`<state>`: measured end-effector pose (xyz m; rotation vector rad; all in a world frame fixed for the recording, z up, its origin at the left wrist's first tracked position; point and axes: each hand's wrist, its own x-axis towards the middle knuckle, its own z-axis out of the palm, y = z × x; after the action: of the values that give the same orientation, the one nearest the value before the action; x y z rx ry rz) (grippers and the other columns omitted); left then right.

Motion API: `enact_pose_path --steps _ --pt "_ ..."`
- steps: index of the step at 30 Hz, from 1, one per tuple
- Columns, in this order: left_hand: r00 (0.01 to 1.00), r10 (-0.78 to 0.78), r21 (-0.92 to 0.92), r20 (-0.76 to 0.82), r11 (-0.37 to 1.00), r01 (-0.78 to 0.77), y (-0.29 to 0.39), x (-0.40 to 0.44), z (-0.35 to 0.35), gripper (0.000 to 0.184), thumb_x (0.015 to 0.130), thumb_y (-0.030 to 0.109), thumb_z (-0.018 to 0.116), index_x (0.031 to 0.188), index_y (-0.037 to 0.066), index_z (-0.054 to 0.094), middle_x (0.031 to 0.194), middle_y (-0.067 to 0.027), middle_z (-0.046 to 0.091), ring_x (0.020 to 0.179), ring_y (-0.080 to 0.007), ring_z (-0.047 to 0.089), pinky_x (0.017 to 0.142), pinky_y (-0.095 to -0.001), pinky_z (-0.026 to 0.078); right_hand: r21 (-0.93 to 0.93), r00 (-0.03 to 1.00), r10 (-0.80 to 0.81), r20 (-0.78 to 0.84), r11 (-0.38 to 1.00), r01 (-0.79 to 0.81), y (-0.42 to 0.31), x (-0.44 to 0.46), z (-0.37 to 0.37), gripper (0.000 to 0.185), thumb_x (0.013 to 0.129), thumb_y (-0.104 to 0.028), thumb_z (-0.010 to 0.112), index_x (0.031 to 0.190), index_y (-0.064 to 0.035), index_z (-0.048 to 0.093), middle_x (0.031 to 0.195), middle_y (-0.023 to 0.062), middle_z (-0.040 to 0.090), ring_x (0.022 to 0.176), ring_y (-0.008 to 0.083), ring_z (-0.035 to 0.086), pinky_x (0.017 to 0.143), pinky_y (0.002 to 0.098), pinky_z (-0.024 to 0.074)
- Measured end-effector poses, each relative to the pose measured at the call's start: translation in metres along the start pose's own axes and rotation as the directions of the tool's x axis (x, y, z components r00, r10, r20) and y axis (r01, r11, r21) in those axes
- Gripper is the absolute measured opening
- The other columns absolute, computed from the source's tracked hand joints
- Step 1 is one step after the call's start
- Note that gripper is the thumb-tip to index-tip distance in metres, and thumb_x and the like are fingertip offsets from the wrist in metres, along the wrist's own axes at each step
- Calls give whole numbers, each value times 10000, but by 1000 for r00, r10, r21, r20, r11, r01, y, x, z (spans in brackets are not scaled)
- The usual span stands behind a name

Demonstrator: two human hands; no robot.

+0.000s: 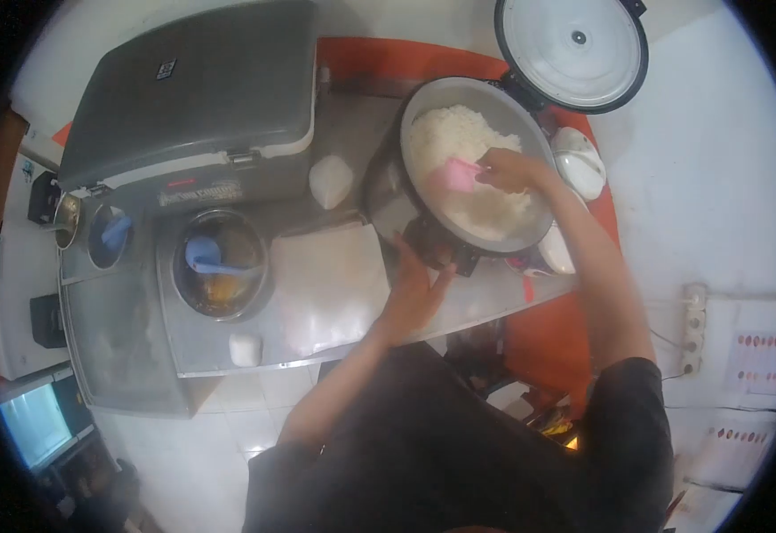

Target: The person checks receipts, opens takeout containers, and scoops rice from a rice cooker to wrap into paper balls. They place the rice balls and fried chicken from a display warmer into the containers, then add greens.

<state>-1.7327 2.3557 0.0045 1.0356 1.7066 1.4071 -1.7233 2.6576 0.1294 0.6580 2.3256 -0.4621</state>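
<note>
Pink scoop [462, 176] sits clamped in your right hand [508, 171], down at the rice [454, 131] inside the cooker [392, 200]. Your left hand [413, 298], fingers spread, lies at the cooker's near side, probably to steady it.

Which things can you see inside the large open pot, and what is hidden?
Inside the pot: white rice and a pink scoop held in the right hand. The rice covers the pot's bottom, so that cannot be seen.
</note>
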Motion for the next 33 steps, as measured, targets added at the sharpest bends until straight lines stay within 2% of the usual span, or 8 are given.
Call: enact_pose_path --steps 2,8,9,17,20,23,26,33 --pt "1000 -30 -77 -6 997 29 -5 0 2 1102 995 337 594 1410 -166 -294 1542 -389 160 1475 -414 225 1213 -409 173 152 990 78 118 984 -96 -1 -11 -16 405 934 -346 585 974 50 657 726 199 634 594 266 633 532 398 496" --pt "1000 -19 -106 -6 994 18 -8 1 7 1050 1012 279 563 1404 -165 -305 1389 -313 413 1306 -317 461 1136 -377 324 -68 794 -56 -605 998 19 58 59 21 363 941 -186 494 851 127 654 702 287 663 513 346 667 478 401 521" --pt "1000 10 -80 -24 997 -12 -9 1 7 1041 1012 258 559 1402 -163 -310 1332 -274 454 1252 -284 486 1117 -373 346 209 911 231 -341 964 -166 30 44 13 395 971 -215 486 883 129 657 664 244 652 488 310 647 455 391 511" --pt "992 -76 -237 98 967 97 -6 -1 4 1010 1027 256 524 1406 -145 -323 1393 -293 407 1296 -291 462 1135 -371 328 328 981 37 190 940 -99 -16 -20 24 442 1025 -347 481 921 53 640 664 90 558 475 149 512 365 318 385" --pt "987 158 439 -1 887 -142 -7 3 4 992 1040 273 496 1416 -115 -335 1485 -322 290 1380 -324 390 1161 -382 289 344 919 -114 376 939 -24 14 -20 19 434 1021 -356 483 832 20 589 641 56 536 453 121 466 359 293 351" --pt "995 50 4 85 999 -51 4 2 -6 1013 1041 295 498 1409 -97 -361 1526 -305 235 1417 -342 347 1183 -390 241 465 886 -25 464 858 -219 -1 -40 5 428 1021 -356 476 773 -14 546 621 37 513 433 100 433 356 269 326" --pt "988 -77 -303 134 946 115 6 5 -9 1048 1037 325 507 1391 -85 -389 1523 -290 253 1398 -349 367 1190 -389 217 500 963 -162 217 865 32 35 -21 62 423 1022 -348 473 773 -16 555 608 29 500 421 96 431 344 261 318" --pt "986 -13 18 167 1000 10 -16 7 -1 1067 1040 337 505 1349 -90 -423 1450 -251 363 1321 -318 441 1151 -381 282 541 974 -201 101 833 115 12 -50 57 375 1033 -294 461 819 -3 565 630 35 515 409 87 427 331 260 312"
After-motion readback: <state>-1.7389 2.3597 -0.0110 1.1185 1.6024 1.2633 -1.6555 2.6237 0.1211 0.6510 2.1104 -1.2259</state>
